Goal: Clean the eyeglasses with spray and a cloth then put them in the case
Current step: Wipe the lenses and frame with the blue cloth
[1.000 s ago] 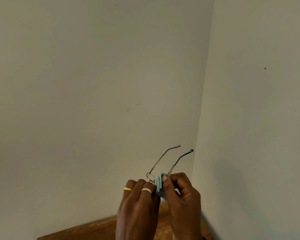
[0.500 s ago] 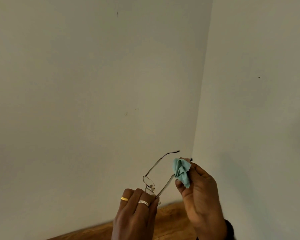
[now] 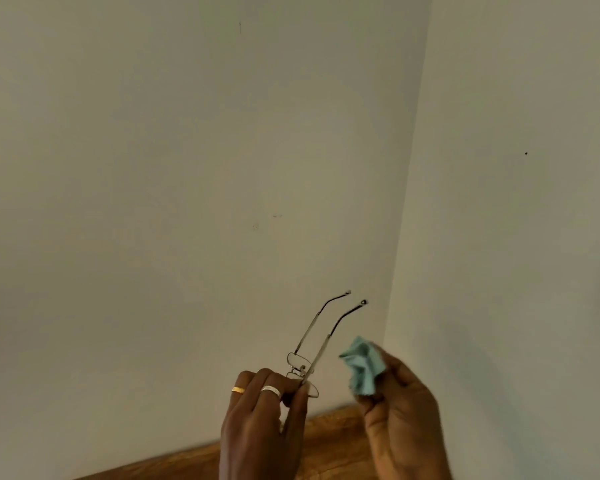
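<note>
Head view: the left hand (image 3: 260,420), wearing two rings (image 3: 271,390), pinches the glasses (image 3: 300,368) at the front frame and holds them up above the far edge of the desk (image 3: 329,445), with the temples open and pointing up toward the wall corner. The right hand (image 3: 402,417) grips the bunched cloth (image 3: 362,370) in its fingers. Half a second ago the cloth was against the right temple. Now it has dropped lower and sits just beside the glasses, apart from them, so the hands are separated.
</note>
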The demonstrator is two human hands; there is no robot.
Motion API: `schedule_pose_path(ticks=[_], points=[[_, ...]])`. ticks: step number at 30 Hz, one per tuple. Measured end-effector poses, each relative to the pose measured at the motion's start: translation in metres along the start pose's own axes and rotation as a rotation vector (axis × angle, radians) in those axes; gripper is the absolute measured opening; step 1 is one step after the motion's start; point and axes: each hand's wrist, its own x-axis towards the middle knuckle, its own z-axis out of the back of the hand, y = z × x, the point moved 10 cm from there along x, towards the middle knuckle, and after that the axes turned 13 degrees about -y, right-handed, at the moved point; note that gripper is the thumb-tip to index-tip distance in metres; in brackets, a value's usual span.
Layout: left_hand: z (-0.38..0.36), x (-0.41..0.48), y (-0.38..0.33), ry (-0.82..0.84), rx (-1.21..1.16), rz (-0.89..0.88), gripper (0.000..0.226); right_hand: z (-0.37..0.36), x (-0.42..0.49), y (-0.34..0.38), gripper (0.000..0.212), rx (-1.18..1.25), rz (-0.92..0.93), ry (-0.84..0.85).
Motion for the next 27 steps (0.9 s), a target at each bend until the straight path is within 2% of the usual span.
schedule_pose_path(ticks=[3,8,11,14,17,19,25,27], points=[[-0.006,0.000,-0.004,0.057,0.000,0.026,0.016,-0.007,-0.018,-0.019,0.015,-0.174,0.067,0.007],[-0.008,0.002,-0.008,0.121,0.045,-0.010,0.030,-0.023,-0.037,-0.008,0.019,-0.652,0.466,0.061],[-0.004,0.003,-0.010,0.101,0.059,-0.037,0.029,-0.032,-0.051,0.001,0.015,-0.762,0.631,0.130],[-0.004,0.001,-0.008,0.089,0.094,-0.045,0.030,-0.034,-0.051,-0.007,0.022,-0.812,0.583,0.168],[-0.002,-0.004,-0.012,0.032,0.078,-0.099,0.018,-0.028,-0.044,-0.009,0.018,-0.843,0.545,0.135],[-0.001,-0.006,-0.013,-0.001,0.061,-0.113,0.021,-0.028,-0.041,-0.007,0.017,-0.857,0.534,0.132],[-0.002,-0.009,-0.022,-0.030,0.049,-0.170,0.022,-0.031,-0.039,0.007,0.008,-0.667,0.480,0.070],[-0.003,-0.010,-0.022,-0.025,0.045,-0.173,0.023,-0.030,-0.035,0.013,0.015,-0.582,0.433,0.035]])
